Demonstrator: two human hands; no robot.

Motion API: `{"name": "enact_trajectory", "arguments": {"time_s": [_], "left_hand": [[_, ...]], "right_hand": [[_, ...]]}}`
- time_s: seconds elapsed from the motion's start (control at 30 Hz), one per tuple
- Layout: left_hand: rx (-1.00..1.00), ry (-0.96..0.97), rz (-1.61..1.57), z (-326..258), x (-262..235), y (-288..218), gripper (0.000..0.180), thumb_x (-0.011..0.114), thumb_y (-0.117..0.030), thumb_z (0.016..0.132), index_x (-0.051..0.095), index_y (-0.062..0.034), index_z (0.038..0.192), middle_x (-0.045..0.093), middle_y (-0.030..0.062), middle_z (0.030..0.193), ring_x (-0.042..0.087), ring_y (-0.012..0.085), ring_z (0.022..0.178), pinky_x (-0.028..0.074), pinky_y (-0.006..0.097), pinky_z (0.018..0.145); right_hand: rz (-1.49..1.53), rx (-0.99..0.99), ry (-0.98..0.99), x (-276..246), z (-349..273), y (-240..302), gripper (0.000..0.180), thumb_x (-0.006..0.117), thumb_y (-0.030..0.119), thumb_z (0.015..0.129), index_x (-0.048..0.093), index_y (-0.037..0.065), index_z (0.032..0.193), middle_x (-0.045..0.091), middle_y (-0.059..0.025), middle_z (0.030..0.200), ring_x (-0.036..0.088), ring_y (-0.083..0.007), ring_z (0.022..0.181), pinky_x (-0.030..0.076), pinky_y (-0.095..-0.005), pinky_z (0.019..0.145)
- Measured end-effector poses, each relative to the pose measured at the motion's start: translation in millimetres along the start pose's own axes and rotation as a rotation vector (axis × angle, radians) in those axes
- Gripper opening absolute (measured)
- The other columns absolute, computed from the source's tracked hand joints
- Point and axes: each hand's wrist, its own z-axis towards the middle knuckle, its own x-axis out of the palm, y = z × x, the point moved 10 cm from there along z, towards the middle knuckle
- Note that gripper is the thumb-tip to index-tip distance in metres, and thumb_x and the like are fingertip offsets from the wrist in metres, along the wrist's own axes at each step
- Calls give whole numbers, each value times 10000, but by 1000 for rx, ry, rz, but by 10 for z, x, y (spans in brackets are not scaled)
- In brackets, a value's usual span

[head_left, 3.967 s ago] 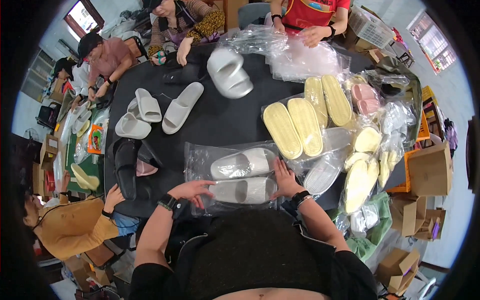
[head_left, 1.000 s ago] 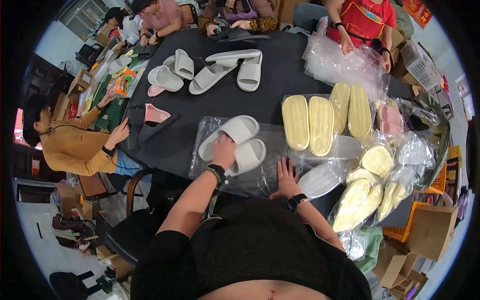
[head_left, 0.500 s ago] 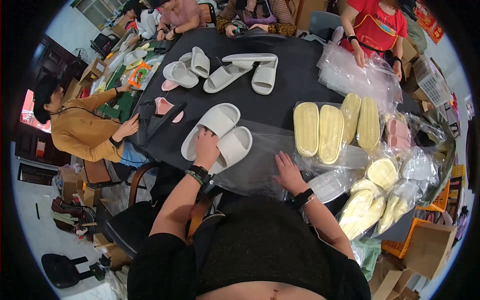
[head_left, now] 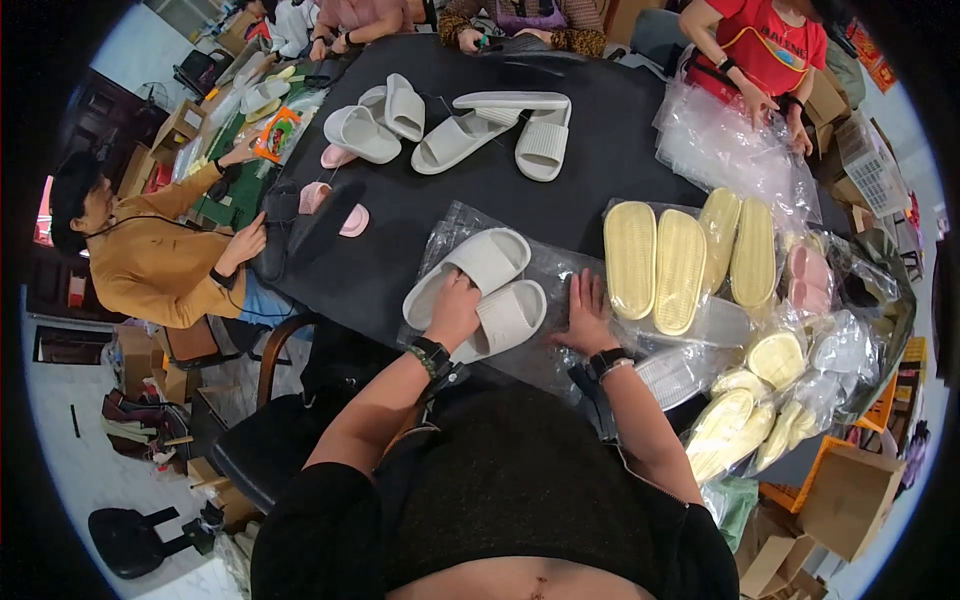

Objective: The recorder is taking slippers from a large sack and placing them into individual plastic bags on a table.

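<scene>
A pair of light grey slide slippers lies side by side on a clear plastic bag near the table's front edge. My left hand is closed on them, its fingers curled in between the two where their inner edges meet; the fingertips are partly hidden. On the bag's right part rests my right hand, fingers spread and holding nothing. Just right of it, yellow slippers lie soles up in clear bags.
More grey slippers and pink ones lie farther back on the black table. Several bagged slippers crowd the right side. A person in red handles clear bags; one in a mustard top holds dark slippers at left.
My left hand has brought the grey slippers rightward onto the plastic bag. My right hand has shifted slightly right, still spread on the bag.
</scene>
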Motion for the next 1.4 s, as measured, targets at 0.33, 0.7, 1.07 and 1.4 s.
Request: {"name": "enact_trajectory", "arguments": {"time_s": [0.33, 0.7, 1.07, 1.4], "left_hand": [[-24, 159, -39, -72, 311, 301, 147, 590, -7, 697, 635, 16, 835, 581, 231, 1025, 507, 419, 1096, 464, 489, 887], [-128, 163, -434, -152, 375, 498, 150, 552, 24, 690, 589, 25, 835, 555, 225, 939, 536, 430, 939, 438, 517, 815], [-213, -256, -136, 394, -1030, 1549, 145, 531, 24, 691, 621, 3, 802, 586, 226, 811, 563, 433, 824, 441, 499, 733], [-494, -331, 205, 495, -1489, 2335, 374, 666, -183, 831, 548, 53, 1097, 562, 288, 1104, 549, 438, 1035, 448, 477, 874]], "right_hand": [[-127, -237, 40, 388, -782, 188, 1395, 847, 630, 459, 177, 12, 1514, 98, -207, 1595, 80, -415, 1471, 171, -625, 1135], [-107, -208, 107, 425, -703, 188, 1435, 890, 548, 421, 131, 51, 1532, 66, -179, 1610, 58, -420, 1476, 147, -609, 1146], [-161, -164, 161, 444, -802, 158, 1444, 912, 513, 415, 122, 66, 1537, 55, -171, 1612, 35, -404, 1482, 139, -603, 1155], [-152, -162, 146, 381, -749, 192, 1426, 913, 489, 413, 135, 75, 1533, 57, -156, 1614, 46, -399, 1481, 152, -596, 1158]]}}
